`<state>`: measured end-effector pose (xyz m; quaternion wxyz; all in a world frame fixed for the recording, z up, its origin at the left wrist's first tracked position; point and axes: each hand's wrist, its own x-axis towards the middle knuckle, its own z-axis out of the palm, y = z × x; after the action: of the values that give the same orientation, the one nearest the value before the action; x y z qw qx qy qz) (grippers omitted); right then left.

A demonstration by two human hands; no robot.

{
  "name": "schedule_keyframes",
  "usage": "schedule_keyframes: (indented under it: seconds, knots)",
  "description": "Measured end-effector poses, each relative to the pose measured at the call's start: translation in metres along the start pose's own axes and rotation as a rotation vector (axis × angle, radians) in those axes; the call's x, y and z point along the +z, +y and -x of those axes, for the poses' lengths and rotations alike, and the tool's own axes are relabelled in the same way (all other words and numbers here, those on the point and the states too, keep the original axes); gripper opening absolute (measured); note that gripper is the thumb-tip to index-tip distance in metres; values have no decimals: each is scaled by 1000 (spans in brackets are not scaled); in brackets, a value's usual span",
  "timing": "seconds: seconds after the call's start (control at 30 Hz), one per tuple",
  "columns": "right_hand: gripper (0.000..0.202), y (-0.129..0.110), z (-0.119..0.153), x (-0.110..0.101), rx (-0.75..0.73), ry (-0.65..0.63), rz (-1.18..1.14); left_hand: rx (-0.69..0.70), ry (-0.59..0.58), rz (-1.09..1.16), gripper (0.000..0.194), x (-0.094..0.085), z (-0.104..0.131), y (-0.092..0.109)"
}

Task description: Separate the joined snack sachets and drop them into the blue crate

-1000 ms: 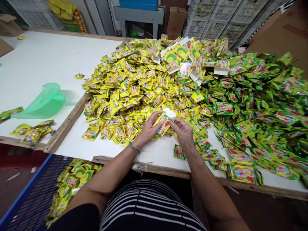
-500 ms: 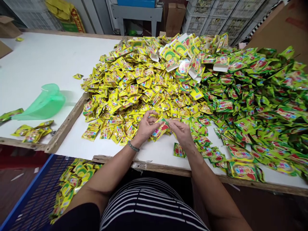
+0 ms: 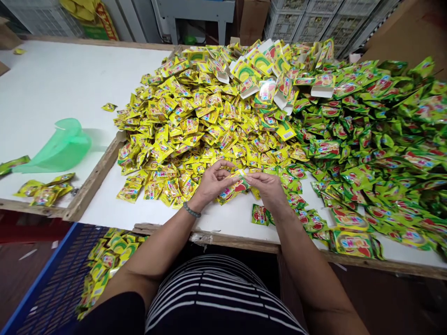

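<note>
Over the white table (image 3: pixel 223 218), my left hand (image 3: pixel 212 184) holds a small yellow-green box with a red fruit picture (image 3: pixel 232 190) between thumb and fingers. The thumb and forefinger of my right hand (image 3: pixel 268 188) pinch its upper right end, where a white flap shows. Beyond my hands rises a heap of yellow sachets (image 3: pixel 188 125). Green sachets (image 3: pixel 370 135) are piled to the right, and a few lie beside my right wrist. Several flat small cartons (image 3: pixel 261 65) rest on top of the yellow heap.
A wooden strip (image 3: pixel 94 179) divides the table at left, beside a green plastic scoop (image 3: pixel 63 148). Below the front edge, a blue crate (image 3: pixel 45 279) holds yellow-green packs. White crates (image 3: pixel 284 25) stand behind the table.
My right hand has turned slightly at the box end, and a white flap now shows there. The view has shifted a little; my left hand keeps its hold.
</note>
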<state>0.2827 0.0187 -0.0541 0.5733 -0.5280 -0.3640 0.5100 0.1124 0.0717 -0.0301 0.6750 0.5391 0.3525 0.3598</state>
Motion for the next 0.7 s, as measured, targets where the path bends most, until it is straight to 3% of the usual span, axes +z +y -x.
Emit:
schedule_keyframes:
  seconds: [0.1,0.3,0.47,0.6,0.7]
  knots:
    - [21,1,4,-2,-64,-69,57,-11,19,40,51,-1,0,-1]
    - [24,-2,19,14,-477,1,413,-39,84,133,53,-2,-1,1]
    - [35,-4,18,24,-463,27,392,-46,21,125,57,2,0,2]
    - [39,-5,13,28,-455,-86,496,-42,54,-25,52,3,2,17]
    - [38,-12,2,15,-445,-40,567,-122,6,-352,43,-24,22,49]
